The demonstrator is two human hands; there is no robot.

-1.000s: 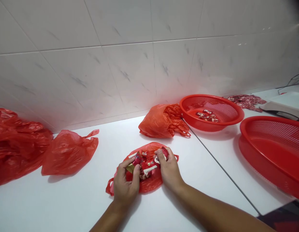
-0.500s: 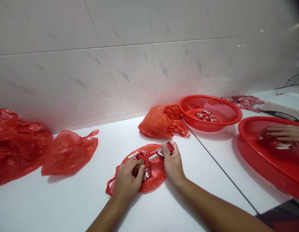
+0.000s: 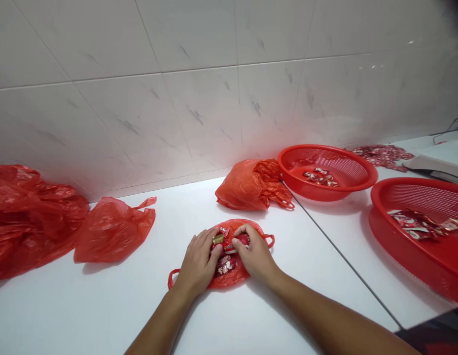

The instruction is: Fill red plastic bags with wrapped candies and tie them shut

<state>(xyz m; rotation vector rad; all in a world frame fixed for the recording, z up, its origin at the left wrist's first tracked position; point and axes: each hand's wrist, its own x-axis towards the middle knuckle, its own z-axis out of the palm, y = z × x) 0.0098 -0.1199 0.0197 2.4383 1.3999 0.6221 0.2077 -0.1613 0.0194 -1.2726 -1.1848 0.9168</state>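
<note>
A flattened red plastic bag [image 3: 229, 282] lies on the white table with several small wrapped snack packets [image 3: 225, 265] on top of it. At the bag's left side my left hand [image 3: 198, 261] is curled around packets, with a gold-coloured packet [image 3: 218, 239] showing between thumb and fingers. From the right, my right hand [image 3: 256, 254] pinches a red snack packet [image 3: 243, 239] and holds it low over the pile. My fingers partly cover the packets, so their exact number under the hands is hidden.
Behind my hands sits a filled red bag [image 3: 243, 185]. More red bags [image 3: 114, 231] lie at left. Two red baskets, a far one [image 3: 327, 195] and a near one [image 3: 399, 246], hold packets at right. A heap of packets [image 3: 384, 155] lies by the tiled wall.
My right hand has moved left and inward over the pile with the red packet. Another person's hand has left the near basket, where packets now show. The view has shifted slightly.
</note>
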